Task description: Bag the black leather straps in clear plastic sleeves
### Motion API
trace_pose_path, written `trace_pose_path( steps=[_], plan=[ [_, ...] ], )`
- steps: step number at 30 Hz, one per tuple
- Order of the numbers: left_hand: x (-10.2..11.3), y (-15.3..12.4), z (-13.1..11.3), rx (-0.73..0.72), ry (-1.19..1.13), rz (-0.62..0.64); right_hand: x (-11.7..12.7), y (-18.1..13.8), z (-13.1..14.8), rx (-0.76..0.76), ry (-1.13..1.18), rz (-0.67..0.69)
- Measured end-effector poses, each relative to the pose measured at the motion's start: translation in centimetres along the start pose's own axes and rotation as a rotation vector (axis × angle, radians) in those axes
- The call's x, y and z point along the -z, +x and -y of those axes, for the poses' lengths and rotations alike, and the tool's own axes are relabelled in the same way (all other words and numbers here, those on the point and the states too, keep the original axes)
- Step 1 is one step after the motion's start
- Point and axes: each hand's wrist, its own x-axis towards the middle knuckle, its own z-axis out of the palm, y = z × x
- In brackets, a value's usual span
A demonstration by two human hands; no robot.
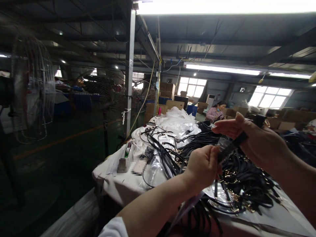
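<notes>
I've got a black strap (229,148) pinched in my left hand (203,166), right hand (247,131) fingers gripping its upper end. Strap's clear wrap is too blurry to make out.

straps (244,177) piled on table (118,187) – fan (32,89) left

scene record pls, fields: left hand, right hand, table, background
left hand: left hand closed around a black strap and clear plastic
right hand: right hand pinching the same strap higher up
table: white-covered table, black strap pile, tape dispenser
background: seated person, cardboard boxes, fan
</notes>
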Motion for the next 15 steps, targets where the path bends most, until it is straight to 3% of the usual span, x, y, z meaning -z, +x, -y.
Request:
trace_pose_path(
  steps=[5, 9, 12, 15],
  plan=[
    [0.0, 0.0, -1.3, -0.044, -0.025, 0.022, -1.2, -1.7, -1.7, -0.255, -0.057, 0.177],
    [0.6, -0.1, -1.6, -0.065, -0.027, 0.018, -2.0, -2.8, -3.1, -0.358, 0.014, 0.236],
    [1.1, -0.2, -1.4, -0.064, -0.005, 0.005, -1.9, -2.5, -2.9, -0.248, 0.124, 0.183],
    [1.4, -0.2, -1.1, -0.017, -0.041, 0.014, -1.5, -1.5, -2.5, -0.067, 0.144, 0.043]
  ],
)
